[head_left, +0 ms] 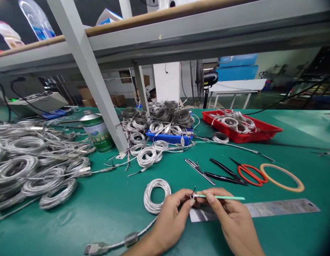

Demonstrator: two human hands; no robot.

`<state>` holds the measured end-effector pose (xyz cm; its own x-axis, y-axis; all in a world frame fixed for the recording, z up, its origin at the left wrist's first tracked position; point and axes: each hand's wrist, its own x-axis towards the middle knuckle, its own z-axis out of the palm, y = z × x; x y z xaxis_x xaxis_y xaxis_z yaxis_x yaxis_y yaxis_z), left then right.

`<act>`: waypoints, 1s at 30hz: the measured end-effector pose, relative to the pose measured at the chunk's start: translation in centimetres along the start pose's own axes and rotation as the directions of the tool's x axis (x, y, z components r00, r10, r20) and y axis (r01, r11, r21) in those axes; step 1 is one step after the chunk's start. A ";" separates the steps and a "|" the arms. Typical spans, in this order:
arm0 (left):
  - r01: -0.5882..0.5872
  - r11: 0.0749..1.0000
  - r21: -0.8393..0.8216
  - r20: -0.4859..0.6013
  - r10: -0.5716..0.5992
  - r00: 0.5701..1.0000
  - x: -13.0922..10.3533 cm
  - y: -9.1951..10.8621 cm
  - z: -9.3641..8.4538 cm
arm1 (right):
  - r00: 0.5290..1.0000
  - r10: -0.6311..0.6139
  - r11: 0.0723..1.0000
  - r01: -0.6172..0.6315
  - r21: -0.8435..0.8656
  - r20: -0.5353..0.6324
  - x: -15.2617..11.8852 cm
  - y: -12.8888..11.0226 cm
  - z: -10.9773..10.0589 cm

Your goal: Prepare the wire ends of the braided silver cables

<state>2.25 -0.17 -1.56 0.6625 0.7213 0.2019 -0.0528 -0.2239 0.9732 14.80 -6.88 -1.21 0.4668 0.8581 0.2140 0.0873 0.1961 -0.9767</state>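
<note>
My left hand [171, 218] pinches the stripped end of a silvery cable, where a small ring-like tip and a dark wire show between the fingers. Close beside it, my right hand [231, 217] holds a thin light-green stick [231, 197] between thumb and fingers, its pale tip touching or almost touching the cable end. The coil of that clear cable [157, 195] lies just left of the hands, and its USB plug [97, 248] rests at the bottom edge. A steel ruler [282, 207] lies flat partly behind my right hand.
Tweezers [199, 172], black cutters [226, 172], red-handled scissors [251, 174] and a tape roll [301, 186] lie beyond the ruler. Farther back are a blue tray [165, 138] and red tray [239, 137] of coils. Coils [18, 170] pile up left, near a green can [97, 133] and shelf post [92, 81].
</note>
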 end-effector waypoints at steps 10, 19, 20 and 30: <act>0.022 1.000 0.013 -0.018 -0.022 1.000 -0.1 0.1 -0.1 | 1.000 -0.007 1.000 0.008 -0.003 0.015 -0.1 0.0 -0.2; 0.020 0.999 -0.026 -0.009 -0.021 1.000 -0.1 0.1 -0.2 | 0.999 -0.053 0.999 0.053 -0.002 -0.011 -0.2 -0.1 0.1; 0.021 1.000 -0.024 -0.009 -0.021 1.000 -0.1 0.1 -0.2 | 0.998 -0.063 0.998 0.063 -0.014 -0.007 -0.2 -0.1 0.1; 0.031 0.993 -0.109 0.016 -0.030 0.999 -0.4 0.4 0.1 | 0.976 -0.217 0.964 0.213 -0.160 -0.008 -1.1 0.1 0.0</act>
<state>1.99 -0.60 -1.31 0.6758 0.7170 0.1709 -0.1134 -0.1280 0.9853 14.34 -7.83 -1.53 0.4434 0.7914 0.4209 0.3248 0.2957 -0.8983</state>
